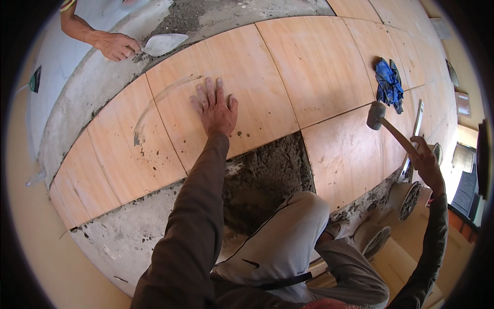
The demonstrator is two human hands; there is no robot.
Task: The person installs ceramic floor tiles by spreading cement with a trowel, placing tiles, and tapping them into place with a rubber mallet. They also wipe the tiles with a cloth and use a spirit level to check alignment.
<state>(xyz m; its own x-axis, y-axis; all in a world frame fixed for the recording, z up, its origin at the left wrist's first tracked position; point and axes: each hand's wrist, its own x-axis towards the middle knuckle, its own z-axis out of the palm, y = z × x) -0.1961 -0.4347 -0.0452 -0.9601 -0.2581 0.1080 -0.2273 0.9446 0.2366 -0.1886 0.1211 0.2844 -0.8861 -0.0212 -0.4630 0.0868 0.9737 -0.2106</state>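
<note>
My left hand [214,109] lies on a wood-look floor tile [270,98], fingers spread. My right hand [426,162] grips the wooden handle of a rubber mallet [376,116], its dark head raised to the right of my left hand. A dark curved smear marks the tiles left of my left hand. Below that tile is a square patch of dark wet mortar [265,167], beside another pale tile [345,167]. A crumpled blue cloth or glove [388,82] lies on the tiles just beyond the mallet head.
A co-worker's hand [116,46] at upper left is at a white-bladed trowel [162,44] over bare screed [98,77]. A metal straightedge [418,121] lies at right. Buckets [401,198] with mortar residue stand along the lower right. My bent legs are below the mortar patch.
</note>
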